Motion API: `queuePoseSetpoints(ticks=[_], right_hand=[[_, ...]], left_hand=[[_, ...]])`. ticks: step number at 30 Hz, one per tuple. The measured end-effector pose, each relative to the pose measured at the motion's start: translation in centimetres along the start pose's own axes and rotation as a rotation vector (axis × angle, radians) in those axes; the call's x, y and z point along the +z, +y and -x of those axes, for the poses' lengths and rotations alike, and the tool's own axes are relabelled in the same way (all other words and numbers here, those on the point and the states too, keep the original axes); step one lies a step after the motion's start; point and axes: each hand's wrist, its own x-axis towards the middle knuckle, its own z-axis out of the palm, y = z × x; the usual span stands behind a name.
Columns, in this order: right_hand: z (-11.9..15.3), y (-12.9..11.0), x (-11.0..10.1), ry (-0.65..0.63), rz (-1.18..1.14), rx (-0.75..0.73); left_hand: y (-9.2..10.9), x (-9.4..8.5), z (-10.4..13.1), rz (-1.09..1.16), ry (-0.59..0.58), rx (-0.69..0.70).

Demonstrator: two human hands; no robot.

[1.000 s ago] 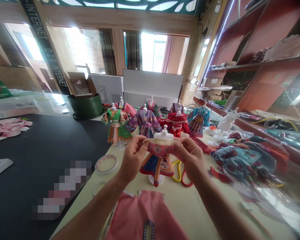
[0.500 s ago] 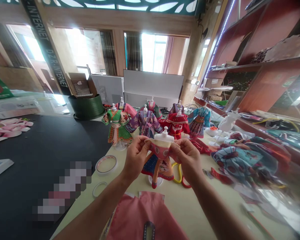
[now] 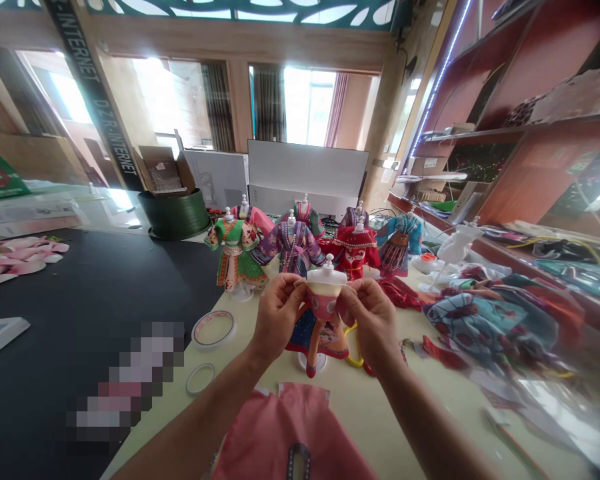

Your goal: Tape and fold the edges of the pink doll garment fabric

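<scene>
A small white mannequin (image 3: pixel 327 275) stands upright in the middle, dressed in a blue and orange skirt (image 3: pixel 317 333) with a red hem. Around its chest lies a pink patterned band (image 3: pixel 324 305) with a cream upper edge. My left hand (image 3: pixel 279 313) pinches the band's left end between thumb and fingers. At the right end, my right hand (image 3: pixel 373 317) pinches the same band. Nearer to me, a pink cloth piece (image 3: pixel 280 433) with a dark-edged slot lies flat on the pale table (image 3: pixel 165 427).
Several dressed mannequins, one in green (image 3: pixel 235 253) and one in red (image 3: pixel 356 250), stand behind. A tape roll (image 3: pixel 213 329) and a white ring (image 3: pixel 200 379) lie left. Crumpled blue fabric (image 3: pixel 480 310) is at right, a dark mat (image 3: pixel 100 287) at left.
The band's ends have been drawn in closer around the mannequin's chest. My left hand has moved slightly right, and my right hand slightly left.
</scene>
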Motion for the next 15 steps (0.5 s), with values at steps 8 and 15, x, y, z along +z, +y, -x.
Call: queuePoseSetpoints(ticks=[8, 15], right_hand=[[-0.26, 0.35, 0.04, 0.008, 0.010, -0.023], [-0.30, 0.42, -0.07, 0.020, 0.012, -0.032]], left_hand=[[-0.36, 0.10, -0.31, 0.038, -0.035, -0.059], [0.26, 0.25, -0.81, 0.063, -0.076, -0.092]])
